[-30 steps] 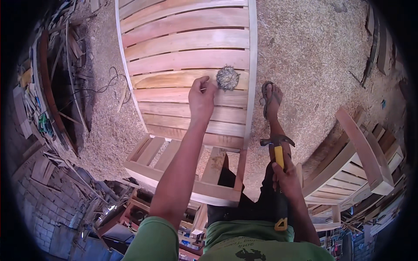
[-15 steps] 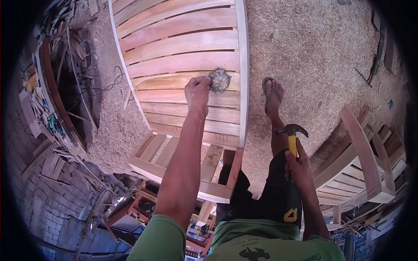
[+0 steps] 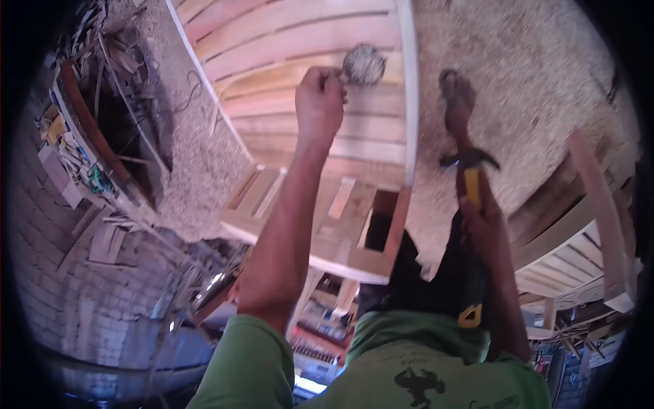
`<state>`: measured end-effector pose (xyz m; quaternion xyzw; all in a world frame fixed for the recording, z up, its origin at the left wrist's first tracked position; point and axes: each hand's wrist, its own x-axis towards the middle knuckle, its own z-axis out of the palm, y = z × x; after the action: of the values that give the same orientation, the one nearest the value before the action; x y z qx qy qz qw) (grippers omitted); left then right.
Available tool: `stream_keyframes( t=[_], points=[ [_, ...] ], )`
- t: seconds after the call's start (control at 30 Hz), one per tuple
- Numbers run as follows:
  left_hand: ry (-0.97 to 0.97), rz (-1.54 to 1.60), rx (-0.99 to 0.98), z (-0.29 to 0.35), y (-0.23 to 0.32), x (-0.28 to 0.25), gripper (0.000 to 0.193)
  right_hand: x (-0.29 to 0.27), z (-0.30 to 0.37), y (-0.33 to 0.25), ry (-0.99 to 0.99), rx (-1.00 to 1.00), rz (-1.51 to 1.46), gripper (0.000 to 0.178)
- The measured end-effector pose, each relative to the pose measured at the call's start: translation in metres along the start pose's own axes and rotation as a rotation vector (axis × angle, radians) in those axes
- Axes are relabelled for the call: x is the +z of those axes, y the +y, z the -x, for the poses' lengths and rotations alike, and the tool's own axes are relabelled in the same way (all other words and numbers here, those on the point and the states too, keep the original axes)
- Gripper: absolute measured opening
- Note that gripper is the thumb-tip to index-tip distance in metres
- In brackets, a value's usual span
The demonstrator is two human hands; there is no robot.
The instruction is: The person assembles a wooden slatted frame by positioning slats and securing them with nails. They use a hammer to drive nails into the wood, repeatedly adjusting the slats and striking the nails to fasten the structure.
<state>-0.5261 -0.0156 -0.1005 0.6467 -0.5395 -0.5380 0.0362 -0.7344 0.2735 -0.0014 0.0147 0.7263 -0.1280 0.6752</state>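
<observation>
My left hand (image 3: 320,102) is over the slatted wooden panel (image 3: 327,126), its thumb and fingers pinched together. Whatever they hold, if anything, is too small to make out. Just beside the fingertips, a round, bristly grey heap that looks like small nails (image 3: 364,65) rests on the slats. Low on the right, my right hand (image 3: 482,221) grips a claw hammer (image 3: 472,187) by its yellow and dark handle, with the dark head pointing away from me.
A slatted wooden end section (image 3: 327,225) adjoins the panel's near side. Another slatted wooden piece (image 3: 565,259) with a curved arm stands at right. Wood shavings (image 3: 524,82) cover the floor around my foot (image 3: 460,102). Scrap wood (image 3: 109,170) is piled at left.
My view has shifted, so the panel and heap appear higher and farther right. The left fingers have drawn slightly back from the heap's edge. The hammer remains in my right hand.
</observation>
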Motion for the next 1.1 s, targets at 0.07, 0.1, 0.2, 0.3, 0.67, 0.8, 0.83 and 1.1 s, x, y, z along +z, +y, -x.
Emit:
stream_keyframes(
  t=[0.07,0.1,0.2,0.3,0.67,0.8,0.83,1.1],
  points=[
    [-0.063,0.102,-0.095,0.002,0.001,-0.025,0.029,0.011,0.004,-0.017,-0.033,0.049,0.021,0.074],
    [-0.081,0.042,-0.118,0.007,0.005,-0.039,0.031,0.020,0.006,-0.020,-0.048,0.076,0.025,0.073],
    [-0.055,-0.127,-0.176,0.028,0.007,-0.093,0.034,0.038,-0.003,-0.012,-0.028,-0.142,0.116,0.064],
    [-0.116,-0.464,-0.279,0.057,-0.003,-0.143,0.027,0.058,-0.015,-0.006,-0.097,-0.238,0.163,0.052],
    [-0.261,-0.453,-1.078,0.169,-0.144,-0.243,0.018,0.184,-0.044,-0.042,-0.324,-0.561,0.620,0.051],
    [-0.286,-0.482,-1.082,0.171,-0.155,-0.234,0.018,0.243,-0.058,-0.017,-0.499,-0.445,0.495,0.055],
    [-0.299,-0.481,-1.090,0.168,-0.155,-0.234,0.017,0.254,-0.060,-0.011,-0.523,-0.429,0.493,0.056],
    [-0.379,-0.488,-1.128,0.167,-0.162,-0.233,0.015,0.292,-0.084,0.007,-0.560,-0.434,0.458,0.036]
  ],
)
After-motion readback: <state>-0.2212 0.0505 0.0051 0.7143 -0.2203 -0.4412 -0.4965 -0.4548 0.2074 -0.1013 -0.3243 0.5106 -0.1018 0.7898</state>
